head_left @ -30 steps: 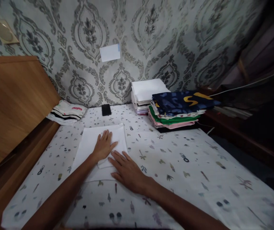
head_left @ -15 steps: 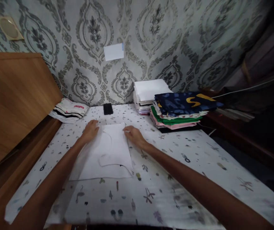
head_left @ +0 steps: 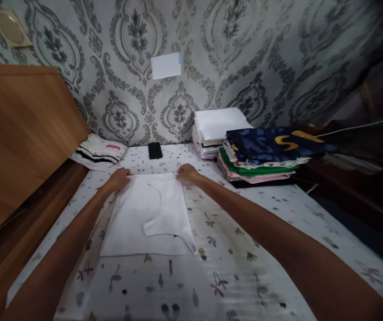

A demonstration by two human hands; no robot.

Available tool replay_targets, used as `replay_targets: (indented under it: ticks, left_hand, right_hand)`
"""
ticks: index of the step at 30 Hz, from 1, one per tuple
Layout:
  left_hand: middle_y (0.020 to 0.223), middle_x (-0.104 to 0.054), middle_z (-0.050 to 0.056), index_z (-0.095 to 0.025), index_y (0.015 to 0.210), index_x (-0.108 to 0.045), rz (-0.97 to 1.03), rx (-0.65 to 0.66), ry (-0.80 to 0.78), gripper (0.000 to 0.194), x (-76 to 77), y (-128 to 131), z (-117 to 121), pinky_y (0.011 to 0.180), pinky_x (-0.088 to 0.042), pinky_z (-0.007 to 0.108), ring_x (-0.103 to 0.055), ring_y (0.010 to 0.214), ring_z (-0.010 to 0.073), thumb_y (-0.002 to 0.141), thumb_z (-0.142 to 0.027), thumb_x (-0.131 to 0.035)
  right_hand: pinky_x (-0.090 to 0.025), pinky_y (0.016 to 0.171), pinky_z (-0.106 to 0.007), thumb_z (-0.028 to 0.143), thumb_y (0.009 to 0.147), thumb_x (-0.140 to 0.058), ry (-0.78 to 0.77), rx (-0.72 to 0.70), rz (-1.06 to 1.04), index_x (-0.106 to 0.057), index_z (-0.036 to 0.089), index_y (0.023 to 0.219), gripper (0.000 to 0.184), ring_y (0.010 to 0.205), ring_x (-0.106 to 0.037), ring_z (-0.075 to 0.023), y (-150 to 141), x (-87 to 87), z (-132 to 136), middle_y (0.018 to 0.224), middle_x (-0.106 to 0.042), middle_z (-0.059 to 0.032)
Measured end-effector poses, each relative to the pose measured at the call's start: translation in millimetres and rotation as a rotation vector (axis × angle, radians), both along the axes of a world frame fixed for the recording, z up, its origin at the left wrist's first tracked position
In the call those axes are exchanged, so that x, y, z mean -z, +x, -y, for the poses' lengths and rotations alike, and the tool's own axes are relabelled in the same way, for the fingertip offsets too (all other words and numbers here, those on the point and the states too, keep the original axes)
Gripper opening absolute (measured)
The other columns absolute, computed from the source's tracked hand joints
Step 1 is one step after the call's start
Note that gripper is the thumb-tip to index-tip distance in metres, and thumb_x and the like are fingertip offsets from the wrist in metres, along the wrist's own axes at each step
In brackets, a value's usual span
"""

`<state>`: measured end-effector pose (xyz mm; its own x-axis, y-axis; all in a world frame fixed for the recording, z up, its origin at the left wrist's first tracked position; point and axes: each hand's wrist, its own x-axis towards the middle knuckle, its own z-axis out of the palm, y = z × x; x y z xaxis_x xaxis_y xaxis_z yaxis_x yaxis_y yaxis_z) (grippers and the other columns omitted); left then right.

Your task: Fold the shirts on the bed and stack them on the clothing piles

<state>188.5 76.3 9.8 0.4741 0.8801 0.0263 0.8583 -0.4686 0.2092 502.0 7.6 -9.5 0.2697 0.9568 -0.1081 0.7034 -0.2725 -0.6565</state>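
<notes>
A white shirt (head_left: 137,218), partly folded, lies flat on the patterned sheet in front of me. A curved, hemmed edge, perhaps a neckline or armhole, shows on its upper layer. At its far left corner, my left hand (head_left: 120,178) has its fingers closed on the cloth. The fingers of my right hand (head_left: 187,173) pinch the far right corner. Between the two hands the far edge of the shirt runs fairly straight. My fingertips are partly hidden by the hands themselves.
Folded clothes (head_left: 100,151) lie by the wooden cabinet (head_left: 27,142) at left. A black phone (head_left: 155,150) rests near the wall. At the back right stand a stack of white folded clothes (head_left: 221,125) and a coloured stack topped by a navy garment (head_left: 271,145).
My left hand has pulled its side of the cloth outward and down, so the shirt's far part now lies wider and flatter. My right hand has shifted slightly away from me.
</notes>
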Motion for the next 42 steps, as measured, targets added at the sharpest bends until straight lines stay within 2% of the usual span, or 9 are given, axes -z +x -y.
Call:
replay_targets:
  ticks: [7, 14, 19, 22, 26, 31, 34, 38, 42]
  left_hand:
    - [0.093, -0.068, 0.004, -0.02, 0.09, -0.059, 0.132, 0.053, 0.065, 0.018, -29.9, -19, 37, 0.077, -0.044, 0.03, -0.061, 0.088, 0.0218, 0.081, -0.03, -0.048]
    - [0.082, -0.066, 0.001, -0.022, 0.086, -0.058, 0.199, 0.078, 0.14, 0.02, -55.2, -47, 121, 0.067, -0.041, 0.028, -0.057, 0.072, 0.0182, 0.087, -0.038, -0.046]
    - [0.09, -0.068, 0.004, -0.023, 0.09, -0.06, 0.166, 0.112, 0.126, 0.024, -31.2, -74, 180, 0.073, -0.046, 0.031, -0.061, 0.08, 0.0212, 0.091, -0.04, -0.043]
    - [0.098, -0.069, 0.006, -0.023, 0.092, -0.061, 0.159, 0.132, 0.123, 0.026, -9.5, -85, 200, 0.084, -0.048, 0.035, -0.063, 0.091, 0.0239, 0.092, -0.039, -0.041]
    - [0.101, -0.07, 0.007, -0.023, 0.094, -0.062, 0.189, 0.064, 0.108, 0.027, -2.6, -89, 206, 0.084, -0.049, 0.037, -0.064, 0.093, 0.0253, 0.09, -0.041, -0.043]
    - [0.085, -0.068, 0.001, -0.023, 0.091, -0.062, 0.269, -0.07, 0.02, 0.028, -18.9, -88, 191, 0.069, -0.048, 0.029, -0.062, 0.076, 0.0209, 0.087, -0.047, -0.047]
    - [0.088, -0.066, 0.003, -0.022, 0.093, -0.061, 0.221, -0.091, 0.065, 0.027, -25.5, -80, 182, 0.073, -0.048, 0.032, -0.061, 0.079, 0.0218, 0.086, -0.044, -0.046]
    - [0.115, -0.063, 0.01, -0.02, 0.115, -0.057, 0.139, 0.061, 0.241, 0.034, -26.1, -42, 192, 0.091, -0.046, 0.041, -0.058, 0.106, 0.0286, 0.089, -0.038, -0.044]
    - [0.123, -0.061, 0.015, -0.016, 0.127, -0.049, 0.073, 0.166, 0.305, 0.045, -13.3, 23, 212, 0.094, -0.044, 0.045, -0.056, 0.112, 0.0312, 0.089, -0.038, -0.053]
  right_hand:
    - [-0.043, 0.053, -0.02, 0.017, 0.067, -0.069, 0.195, 0.041, -0.164, -0.061, 0.018, 0.07, 0.009, 0.057, -0.058, -0.0106, -1, -14.8, 37, 0.063, -0.061, 0.0041]
    - [-0.053, 0.052, -0.025, 0.031, 0.068, -0.076, 0.296, -0.14, -0.649, -0.054, 0.02, 0.073, 0.026, 0.06, -0.068, -0.0162, -15, -30.9, 132, 0.068, -0.063, 0.0009]
    - [-0.055, 0.058, -0.027, 0.033, 0.075, -0.071, 0.259, -0.187, -0.514, -0.061, 0.021, 0.08, 0.017, 0.066, -0.069, -0.0164, -32, -8.1, 211, 0.077, -0.071, -0.0019]
    - [-0.055, 0.06, -0.028, 0.033, 0.08, -0.067, 0.266, -0.209, -0.429, -0.063, 0.021, 0.083, 0.013, 0.072, -0.069, -0.0169, -38, 5.4, 235, 0.086, -0.073, -0.0041]
    - [-0.057, 0.065, -0.029, 0.032, 0.079, -0.068, 0.268, -0.183, -0.456, -0.064, 0.021, 0.084, 0.013, 0.074, -0.07, -0.0173, -41, 7.2, 237, 0.086, -0.074, -0.0037]
    - [-0.059, 0.066, -0.029, 0.032, 0.07, -0.077, 0.251, -0.107, -0.696, -0.062, 0.021, 0.078, 0.021, 0.07, -0.072, -0.0168, -44, -12.9, 214, 0.073, -0.072, -0.0005]
    - [-0.061, 0.069, -0.029, 0.033, 0.064, -0.083, 0.282, -0.082, -0.845, -0.058, 0.02, 0.072, 0.028, 0.07, -0.072, -0.0163, -48, -28.5, 193, 0.07, -0.07, 0.0012]
    - [-0.062, 0.07, -0.028, 0.028, 0.061, -0.087, 0.281, -0.08, -0.945, -0.058, 0.018, 0.07, 0.031, 0.065, -0.071, -0.0138, -54, -44.9, 168, 0.068, -0.069, 0.0012]
    - [-0.062, 0.071, -0.027, 0.024, 0.065, -0.086, 0.269, -0.099, -0.98, -0.058, 0.018, 0.071, 0.029, 0.063, -0.071, -0.0129, -57, -52.6, 154, 0.066, -0.069, 0.0005]
